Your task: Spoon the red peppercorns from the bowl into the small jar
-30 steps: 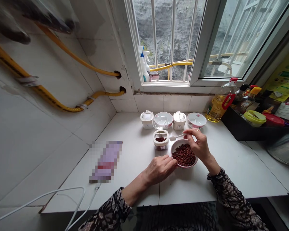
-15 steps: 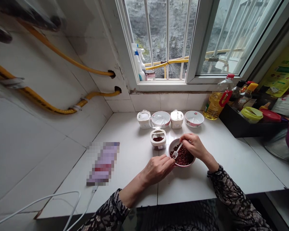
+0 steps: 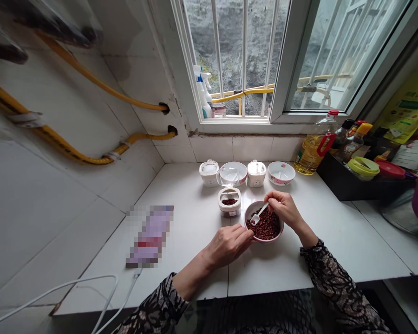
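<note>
Spoon (image 3: 255,219) now down among bowl's (image 3: 277,234) grains (image 3: 268,227), end hidden in right hand's (image 3: 284,211) pinch, left hand (image 3: 228,246) curled at rim (image 3: 255,237)

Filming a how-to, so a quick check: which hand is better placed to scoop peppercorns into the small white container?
Probably the right hand: it holds the white spoon, tip in the peppercorns. The left hand rests against the bowl, though it sits nearer the container.

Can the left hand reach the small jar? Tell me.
Probably yes: the left hand sits just in front of the jar, and nothing stands between them.
</note>
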A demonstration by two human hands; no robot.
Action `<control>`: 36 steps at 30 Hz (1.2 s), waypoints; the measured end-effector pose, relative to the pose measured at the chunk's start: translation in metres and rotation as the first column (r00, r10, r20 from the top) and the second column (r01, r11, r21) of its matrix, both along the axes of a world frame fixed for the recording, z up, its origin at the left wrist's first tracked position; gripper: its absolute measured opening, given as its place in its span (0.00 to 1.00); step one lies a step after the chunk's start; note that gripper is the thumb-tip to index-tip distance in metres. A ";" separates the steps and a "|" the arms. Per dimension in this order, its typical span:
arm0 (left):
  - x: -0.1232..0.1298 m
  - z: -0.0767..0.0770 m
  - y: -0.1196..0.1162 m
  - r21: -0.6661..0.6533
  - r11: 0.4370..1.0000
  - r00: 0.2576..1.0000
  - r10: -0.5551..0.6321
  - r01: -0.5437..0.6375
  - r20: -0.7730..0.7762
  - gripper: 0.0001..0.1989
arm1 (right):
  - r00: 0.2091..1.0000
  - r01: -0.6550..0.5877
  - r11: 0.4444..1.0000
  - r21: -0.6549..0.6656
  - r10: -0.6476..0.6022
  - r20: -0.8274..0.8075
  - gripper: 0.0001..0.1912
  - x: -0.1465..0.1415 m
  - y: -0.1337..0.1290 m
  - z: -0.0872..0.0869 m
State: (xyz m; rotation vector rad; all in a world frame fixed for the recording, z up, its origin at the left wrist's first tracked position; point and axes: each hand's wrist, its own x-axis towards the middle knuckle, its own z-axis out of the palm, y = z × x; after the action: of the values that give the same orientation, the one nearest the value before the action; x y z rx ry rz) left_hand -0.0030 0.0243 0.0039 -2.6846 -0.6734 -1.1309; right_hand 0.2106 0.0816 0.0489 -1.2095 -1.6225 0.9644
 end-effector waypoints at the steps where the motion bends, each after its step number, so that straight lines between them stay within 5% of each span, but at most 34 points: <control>1: 0.000 0.000 0.000 0.000 1.000 1.000 0.002 -0.002 -0.001 0.08 | 1.000 0.005 1.000 -0.007 -0.005 -0.005 0.09 0.000 0.001 0.000; 7: 0.000 -0.001 0.000 -0.004 1.000 1.000 0.004 -0.004 -0.009 0.08 | 0.994 0.041 0.999 0.000 -0.041 -0.104 0.08 -0.001 0.006 0.000; 13: 0.000 -0.003 0.001 0.016 1.000 1.000 0.024 -0.024 -0.014 0.08 | 0.989 0.081 0.963 0.257 -0.046 -0.140 0.09 -0.024 -0.001 0.004; 18: 0.000 -0.005 0.001 0.022 0.999 0.999 0.046 -0.046 -0.018 0.09 | 0.979 -0.113 0.791 0.601 -0.013 0.201 0.09 -0.037 -0.008 0.002; 21: 0.000 -0.005 0.001 0.025 0.999 0.999 0.049 -0.048 -0.017 0.10 | 0.961 -0.172 0.706 0.687 -0.033 0.274 0.11 -0.034 -0.010 0.005; 26: -0.001 -0.003 0.000 0.010 0.999 0.999 0.037 -0.037 -0.029 0.09 | 0.971 -0.020 0.767 0.641 -0.138 0.196 0.09 -0.013 -0.008 0.014; 36: -0.001 -0.002 0.000 0.007 1.000 1.000 0.020 -0.020 -0.024 0.07 | 0.866 -0.306 0.883 0.355 0.104 0.489 0.12 -0.004 -0.010 -0.001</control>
State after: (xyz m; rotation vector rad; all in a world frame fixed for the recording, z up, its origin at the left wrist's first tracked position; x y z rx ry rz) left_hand -0.0041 0.0242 0.0017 -2.6751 -0.6892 -1.0922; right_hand 0.2065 0.0717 0.0479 -1.0091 -2.2411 0.4140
